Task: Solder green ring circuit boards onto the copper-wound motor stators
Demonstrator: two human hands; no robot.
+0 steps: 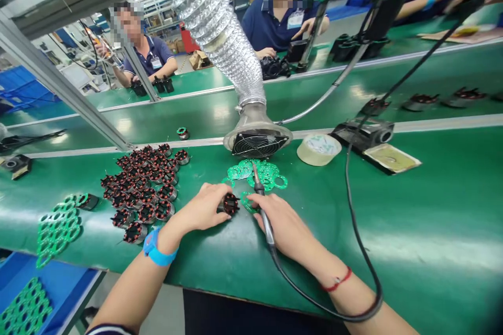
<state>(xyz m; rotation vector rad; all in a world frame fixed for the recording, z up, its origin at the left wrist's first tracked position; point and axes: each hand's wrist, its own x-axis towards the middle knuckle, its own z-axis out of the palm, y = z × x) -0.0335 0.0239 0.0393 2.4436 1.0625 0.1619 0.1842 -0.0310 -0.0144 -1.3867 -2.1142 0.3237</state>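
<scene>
Left hand (205,208) fingers curl round a wound core (231,203) mid-surface (377,230), probably steadying it. Right hand (287,222) fingers grip a soldering iron (268,228), tip toward twelve o'clock, likely away from skin; can't tell if they've got the green ring (247,202) too. Core cluster (144,183) crowds ten; roomier at three, edge at six.

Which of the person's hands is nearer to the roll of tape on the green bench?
The right hand. It is left of the roll of tape and nearer the camera, holding a soldering iron; the left hand, gripping a wound core, is farther left.
</scene>
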